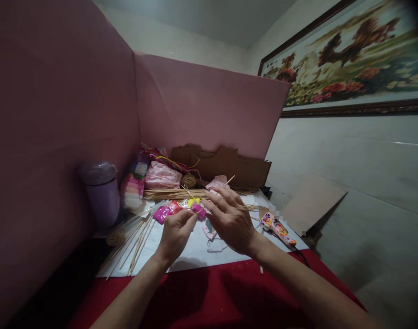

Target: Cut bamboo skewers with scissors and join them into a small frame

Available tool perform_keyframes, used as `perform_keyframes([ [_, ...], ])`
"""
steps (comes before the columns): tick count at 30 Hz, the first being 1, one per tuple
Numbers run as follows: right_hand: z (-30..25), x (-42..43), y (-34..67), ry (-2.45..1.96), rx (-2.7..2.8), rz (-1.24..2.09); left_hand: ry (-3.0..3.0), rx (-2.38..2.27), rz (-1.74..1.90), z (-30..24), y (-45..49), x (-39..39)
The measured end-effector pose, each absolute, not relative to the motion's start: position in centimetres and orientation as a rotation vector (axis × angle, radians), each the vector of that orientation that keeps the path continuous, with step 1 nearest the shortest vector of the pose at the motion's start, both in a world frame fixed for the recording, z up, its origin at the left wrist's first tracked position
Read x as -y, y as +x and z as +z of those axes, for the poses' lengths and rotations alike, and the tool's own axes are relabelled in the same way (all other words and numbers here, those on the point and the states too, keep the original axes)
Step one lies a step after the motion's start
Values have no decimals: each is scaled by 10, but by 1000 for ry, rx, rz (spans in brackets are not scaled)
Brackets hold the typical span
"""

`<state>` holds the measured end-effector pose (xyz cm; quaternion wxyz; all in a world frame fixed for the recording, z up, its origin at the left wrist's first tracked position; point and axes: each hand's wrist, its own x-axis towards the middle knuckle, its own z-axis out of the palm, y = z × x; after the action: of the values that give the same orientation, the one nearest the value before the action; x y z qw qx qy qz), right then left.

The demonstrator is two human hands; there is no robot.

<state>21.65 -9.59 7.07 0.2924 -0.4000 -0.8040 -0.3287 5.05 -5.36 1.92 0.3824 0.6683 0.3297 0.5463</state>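
Observation:
My left hand (174, 234) is closed in a pinch on the lower end of a thin wooden stick (231, 179). The stick slants up to the right and passes behind the fingers of my right hand (232, 224), its tip showing above them. My right hand has its fingers stretched out along the stick; whether they press on it is hidden. Just beyond my hands lie packs of modelling clay, a magenta one (163, 213) and a yellow one (194, 201). A white-and-pink cut-out piece (209, 230) lies partly behind my right hand.
Loose sticks (136, 244) lie at left beside a lidded purple cup (102, 194). A bundle of sticks (168, 194), a twine ball (188, 180) and torn cardboard (209, 159) stand at the back. A flower-patterned glue gun (277, 228) with a cord is at right. Pink panels (209, 100) enclose the back and left.

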Motion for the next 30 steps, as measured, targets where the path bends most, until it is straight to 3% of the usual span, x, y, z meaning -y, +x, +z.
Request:
perform_keyframes([
  [30,55,84,202,-1348,2229,-831,2023,-976,1464,13,52,51],
])
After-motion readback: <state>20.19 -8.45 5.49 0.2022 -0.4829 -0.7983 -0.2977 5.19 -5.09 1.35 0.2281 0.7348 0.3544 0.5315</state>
